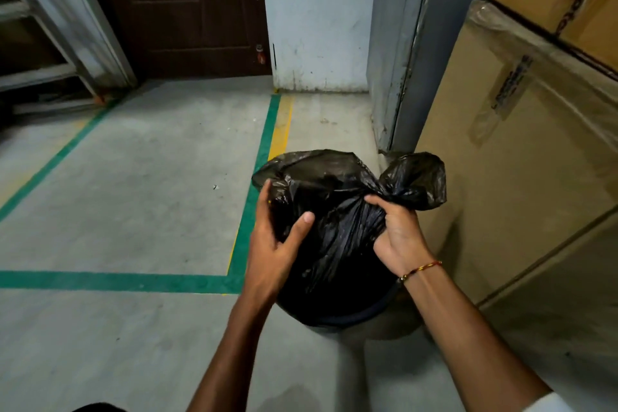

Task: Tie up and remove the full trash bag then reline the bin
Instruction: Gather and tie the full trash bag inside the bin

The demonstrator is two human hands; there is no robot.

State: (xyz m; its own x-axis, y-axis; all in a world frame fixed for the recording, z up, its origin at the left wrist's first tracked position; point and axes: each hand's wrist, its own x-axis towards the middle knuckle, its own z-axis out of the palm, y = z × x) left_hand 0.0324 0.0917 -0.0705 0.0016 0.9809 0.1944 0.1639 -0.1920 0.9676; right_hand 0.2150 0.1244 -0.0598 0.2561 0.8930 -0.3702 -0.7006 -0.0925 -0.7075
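A full black trash bag (337, 231) bulges out of a dark bin, of which only the near rim (368, 313) shows below the bag. The bag's top is gathered into two loose flaps. My left hand (276, 241) holds the left flap, thumb lying across the front of the plastic. My right hand (399, 232) grips the twisted right flap, whose end puffs out beyond my fingers. A red thread band sits on my right wrist.
Large cardboard boxes (521, 177) wrapped in plastic stand close on the right. A grey door frame (401, 77) and white wall are just behind the bin. Green and yellow floor tape (264, 150) marks the concrete floor; a dark brown door (187, 10) is farther back.
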